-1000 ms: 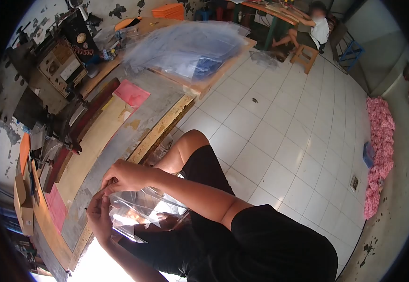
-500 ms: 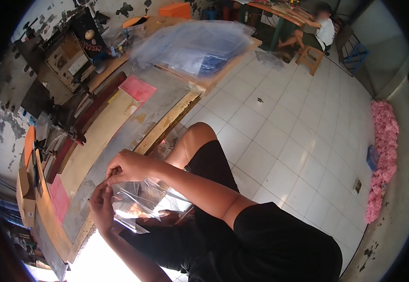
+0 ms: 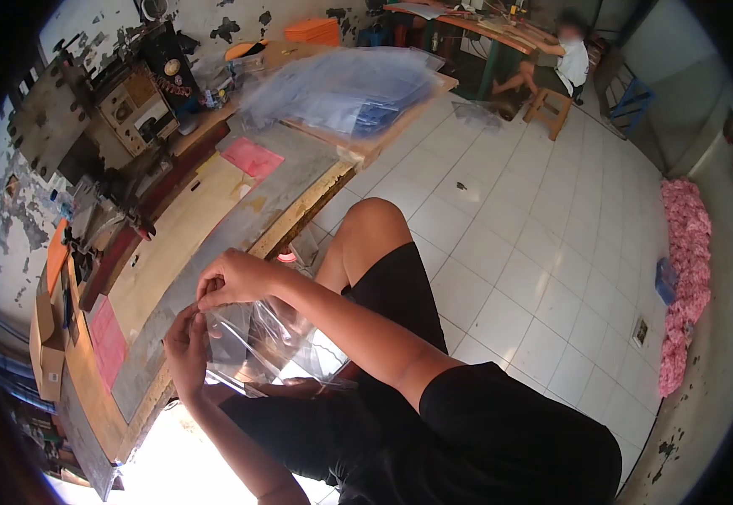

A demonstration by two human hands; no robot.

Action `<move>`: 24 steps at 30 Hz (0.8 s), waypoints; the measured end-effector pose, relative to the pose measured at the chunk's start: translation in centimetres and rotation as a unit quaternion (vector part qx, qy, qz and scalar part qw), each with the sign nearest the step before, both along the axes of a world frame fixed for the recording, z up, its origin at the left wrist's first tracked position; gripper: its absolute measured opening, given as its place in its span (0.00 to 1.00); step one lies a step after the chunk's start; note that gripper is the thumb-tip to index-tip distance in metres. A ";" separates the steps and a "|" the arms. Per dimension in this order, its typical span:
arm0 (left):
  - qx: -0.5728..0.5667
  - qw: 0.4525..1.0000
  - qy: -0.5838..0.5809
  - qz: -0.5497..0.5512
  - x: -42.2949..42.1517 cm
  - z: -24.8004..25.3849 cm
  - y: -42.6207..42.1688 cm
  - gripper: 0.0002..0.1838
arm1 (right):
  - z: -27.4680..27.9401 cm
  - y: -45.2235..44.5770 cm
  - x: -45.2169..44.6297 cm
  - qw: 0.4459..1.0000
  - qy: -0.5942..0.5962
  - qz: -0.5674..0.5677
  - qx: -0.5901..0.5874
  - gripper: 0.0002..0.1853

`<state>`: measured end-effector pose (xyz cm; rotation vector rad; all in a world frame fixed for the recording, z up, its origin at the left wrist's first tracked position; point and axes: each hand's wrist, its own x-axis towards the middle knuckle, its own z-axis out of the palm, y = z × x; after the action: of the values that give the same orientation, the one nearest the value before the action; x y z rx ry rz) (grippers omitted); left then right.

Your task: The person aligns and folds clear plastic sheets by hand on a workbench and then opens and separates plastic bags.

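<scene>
A clear plastic sheet (image 3: pixel 278 341) hangs over my lap, its upper edge pinched between both hands. My left hand (image 3: pixel 185 349) grips that edge from below, fingers bent and pressed together. Close against it, my right hand (image 3: pixel 230 279) pinches the same edge from above. The fingertips of the two hands nearly meet; exactly how the film runs between them is too small to make out. Light glints off folds in the sheet, which may be a bag or a sleeve. Both hands are beside the front edge of the workbench (image 3: pixel 151 311).
On the bench stands a machine (image 3: pixel 126 109) with a long dark red bar (image 3: pixel 156 206). Farther back lies a pile of clear plastic sheets (image 3: pixel 341 84). Pink bundles (image 3: pixel 685 286) line the right wall. Another person (image 3: pixel 573 63) sits on a wooden stool (image 3: pixel 547 114) at a far table.
Both hands have shifted slightly upward with the sheet, still pinching its edge. The view has tilted a little, and more of my knee shows.
</scene>
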<state>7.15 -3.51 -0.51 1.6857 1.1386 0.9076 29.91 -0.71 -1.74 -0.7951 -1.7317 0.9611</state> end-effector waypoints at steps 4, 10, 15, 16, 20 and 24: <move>0.071 0.997 0.024 -0.009 -0.4 -0.6 0.4 0.17 | 0.6 -0.4 -0.1 0.998 -0.023 0.001 -0.056 0.12; 0.022 1.000 0.022 -0.003 0.2 0.5 -0.4 0.17 | 0.2 -0.2 -0.1 0.999 -0.013 0.004 -0.039 0.13; 0.045 0.999 0.019 -0.005 -0.1 -0.1 0.0 0.16 | 0.2 0.1 -0.3 0.999 -0.031 0.003 -0.034 0.14; 0.050 0.999 0.018 -0.006 -0.1 0.0 0.0 0.16 | 0.2 0.0 -0.4 0.999 -0.026 0.004 -0.034 0.14; 0.047 0.999 0.005 -0.009 -0.1 -0.3 0.1 0.16 | 0.2 -0.2 -0.6 1.000 -0.027 -0.010 -0.006 0.13; 0.035 0.999 0.022 0.001 -0.1 0.5 -0.6 0.16 | 0.5 -0.5 -0.7 0.999 -0.009 0.000 -0.040 0.12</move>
<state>7.09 -4.09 0.03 1.7700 1.1496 0.9255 29.19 -1.16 -1.24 -0.8582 -1.7182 1.0320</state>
